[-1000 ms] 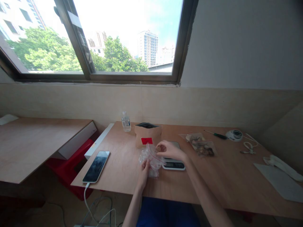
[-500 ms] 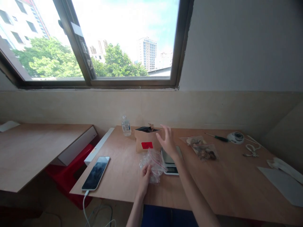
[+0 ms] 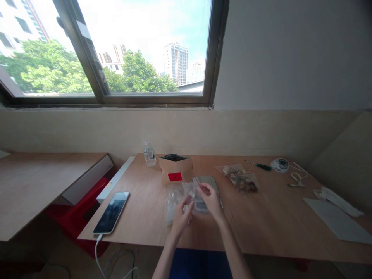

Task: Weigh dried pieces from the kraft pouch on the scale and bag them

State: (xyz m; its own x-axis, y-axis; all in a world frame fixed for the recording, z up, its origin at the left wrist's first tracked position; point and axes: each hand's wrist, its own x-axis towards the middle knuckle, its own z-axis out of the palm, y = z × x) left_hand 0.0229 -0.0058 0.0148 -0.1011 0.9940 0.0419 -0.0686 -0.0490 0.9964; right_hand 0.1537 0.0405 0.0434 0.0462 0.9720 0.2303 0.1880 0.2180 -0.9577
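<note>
A clear zip bag (image 3: 189,189) is stretched between my hands above the table. My right hand (image 3: 210,199) pinches its red-edged top. Curled at the bag's lower left is my left hand (image 3: 181,217), with thumb and fingertips close together on the thin plastic. More clear plastic bags (image 3: 171,207) lie loosely to the left of that hand. Behind them an upright brown paper bag (image 3: 162,170) with a red label has its mouth open. A flat kitchen scale (image 3: 211,182) is partly covered by my right hand and the plastic.
Two filled zip bags (image 3: 245,182) with dried brown pieces lie to the right. Farther right are a screwdriver (image 3: 263,166), a white dome camera (image 3: 279,165) with cable, and a white sheet (image 3: 334,219). A phone (image 3: 112,213) and a water bottle (image 3: 149,155) stand left.
My right hand has come down from beside the paper bag to the zip bag's edge. The brown piece at the paper bag's mouth no longer shows. The view has shifted slightly right.
</note>
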